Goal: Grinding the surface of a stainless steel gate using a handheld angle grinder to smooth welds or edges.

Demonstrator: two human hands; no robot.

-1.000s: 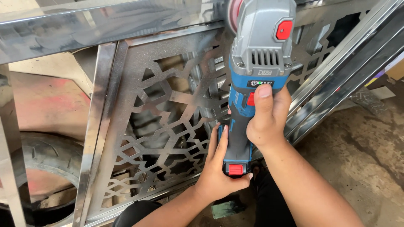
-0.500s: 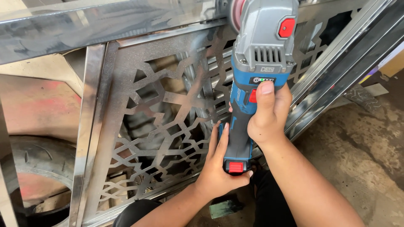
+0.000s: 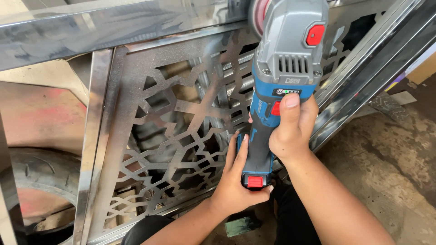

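Both hands, left hand (image 3: 236,179) and right hand (image 3: 293,129), grip the blue-grey angle grinder (image 3: 281,77) against the patterned metal panel (image 3: 159,136)

Cordless angle grinder (image 3: 281,86) at centre right, head far, battery end near. Grinding disc (image 3: 258,16) on its far left side, against the top rail (image 3: 91,27) of the metal frame. Cut-pattern panel (image 3: 168,136) lies left of the grinder, below that rail. Right hand (image 3: 293,129) wraps the grinder body; left hand (image 3: 238,179) cups the battery end, nearer. Tyre (image 3: 41,170) at far left, behind the frame. Concrete floor (image 3: 390,159) to the right.
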